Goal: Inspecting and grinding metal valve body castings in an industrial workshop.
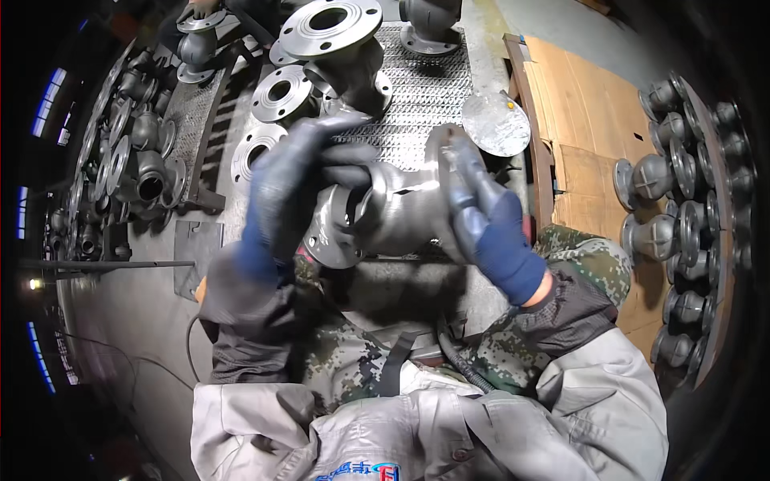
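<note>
While both gloved hands clamp it, a grey flanged valve body [385, 212] sits raised above the lap, lying roughly crosswise, well in front of the mesh bench [425, 88]; left hand [293, 188] is wrapped over the left flange and neck, fingers curled shut on the metal, motion-blurred; right hand [485, 220] closes round the right flange, thumb side up, dark fingertips on the rim; blue glove cuffs show at both wrists; grey jacket sleeves and a camouflage apron fill the lower frame below the casting.

Just beyond the right hand a round flat disc [496, 123] lies at the bench edge; behind the left hand three loose flanges [279, 92] sit in a row on the bench; a second valve body [337, 44] stands upright past them, wide flange on top; another casting [429, 20] at the far end, partly cut off.

Right side: cardboard sheets [589, 120] on the floor, then a rack of matching castings [682, 200] in rows; left side: more castings [132, 152] stacked in dim light, detail hard to read.
</note>
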Motion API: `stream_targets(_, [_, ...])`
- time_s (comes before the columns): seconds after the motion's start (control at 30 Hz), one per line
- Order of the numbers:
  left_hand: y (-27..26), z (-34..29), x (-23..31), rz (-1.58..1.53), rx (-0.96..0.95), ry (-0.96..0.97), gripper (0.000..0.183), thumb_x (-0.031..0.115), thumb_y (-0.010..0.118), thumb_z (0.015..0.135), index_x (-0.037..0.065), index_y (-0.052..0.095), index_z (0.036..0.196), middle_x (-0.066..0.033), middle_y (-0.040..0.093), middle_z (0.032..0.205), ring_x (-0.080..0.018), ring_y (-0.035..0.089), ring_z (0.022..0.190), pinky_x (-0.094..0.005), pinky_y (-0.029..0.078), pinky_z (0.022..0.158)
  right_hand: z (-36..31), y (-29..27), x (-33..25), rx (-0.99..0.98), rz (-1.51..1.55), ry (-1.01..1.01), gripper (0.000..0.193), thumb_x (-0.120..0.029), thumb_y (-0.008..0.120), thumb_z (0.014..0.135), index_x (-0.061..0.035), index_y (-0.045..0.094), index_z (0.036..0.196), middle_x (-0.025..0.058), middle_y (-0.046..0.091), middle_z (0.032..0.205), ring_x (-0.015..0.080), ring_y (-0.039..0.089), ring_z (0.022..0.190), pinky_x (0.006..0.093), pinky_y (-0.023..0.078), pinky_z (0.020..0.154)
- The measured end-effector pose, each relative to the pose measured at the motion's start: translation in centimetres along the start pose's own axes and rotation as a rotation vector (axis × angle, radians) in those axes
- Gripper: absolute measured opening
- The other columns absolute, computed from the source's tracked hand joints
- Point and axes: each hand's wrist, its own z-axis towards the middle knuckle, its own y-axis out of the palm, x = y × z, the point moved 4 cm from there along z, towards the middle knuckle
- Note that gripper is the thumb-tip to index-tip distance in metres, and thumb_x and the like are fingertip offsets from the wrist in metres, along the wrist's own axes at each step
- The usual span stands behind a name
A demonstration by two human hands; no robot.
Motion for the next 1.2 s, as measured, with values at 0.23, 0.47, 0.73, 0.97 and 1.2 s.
stream_targets(0.23, [-8.9, -2.0, -7.7, 0.447, 0.312, -0.292, 0.054, 0.047, 0.047, 0.106, -0.002, 0.062, 0.125, -0.0082, 0.07, 0.102, -0.0159, 0.067, 0.089, -0.0313, 0.054, 0.086, -0.8, -3.1, 4.0, 0.193, 0.416, 0.389, 0.055, 0.006, 0.041, 0.094, 0.0037, 0.043, 0.149, 0.0175, 0.052, 0.148, 0.0217, 0.048, 0.136, 0.0315, 0.032, 0.116])
stream_targets(0.47, [-4.9, -0.8, -13.2, -0.12, 0.126, -0.403, 0.064, 0.056, 0.043, 0.104, 0.006, 0.049, 0.144, -0.0117, 0.06, 0.135, -0.0237, 0.061, 0.119, -0.0383, 0.048, 0.104, -1.1, -3.4, 5.6, 0.231, 0.375, 0.429, 0.043, -0.019, 0.049, 0.107, 0.0049, 0.051, 0.142, 0.0164, 0.059, 0.138, 0.0228, 0.054, 0.128, 0.0339, 0.039, 0.111])
stream_targets(0.73, [-5.3, -3.1, -8.4, 0.384, 0.185, -0.135, 0.05, 0.03, 0.053, 0.105, -0.003, 0.049, 0.143, -0.0148, 0.063, 0.126, -0.0231, 0.064, 0.11, -0.0339, 0.052, 0.097, -2.5, -0.4, 10.5, 0.333, 0.778, 0.898, 0.031, -0.026, 0.051, 0.105, -0.0032, 0.064, 0.122, 0.0088, 0.068, 0.102, 0.0191, 0.063, 0.089, 0.0352, 0.052, 0.081])
stream_targets(0.97, [-3.1, -8.5, -0.5, 1.285, -0.133, 0.927, 0.078, 0.006, 0.071, 0.09, -0.005, 0.026, 0.153, -0.039, 0.054, 0.134, -0.0474, 0.063, 0.116, -0.0492, 0.054, 0.095, -3.1, 6.4, 10.3, 0.058, 1.257, 0.999, 0.043, -0.03, 0.037, 0.105, -0.0045, 0.059, 0.131, 0.0113, 0.066, 0.12, 0.0242, 0.066, 0.105, 0.0407, 0.053, 0.096])
stream_targets(1.2, [-4.8, -10.0, 0.8, 1.318, 0.003, 0.696, 0.055, -0.001, 0.062, 0.095, -0.002, 0.043, 0.146, -0.0318, 0.055, 0.138, -0.0394, 0.063, 0.118, -0.0456, 0.054, 0.097, -2.8, 9.3, 9.6, -0.494, 0.433, 0.453, 0.041, -0.03, 0.04, 0.101, -0.0017, 0.063, 0.12, 0.0156, 0.069, 0.109, 0.0295, 0.065, 0.096, 0.0431, 0.054, 0.087])
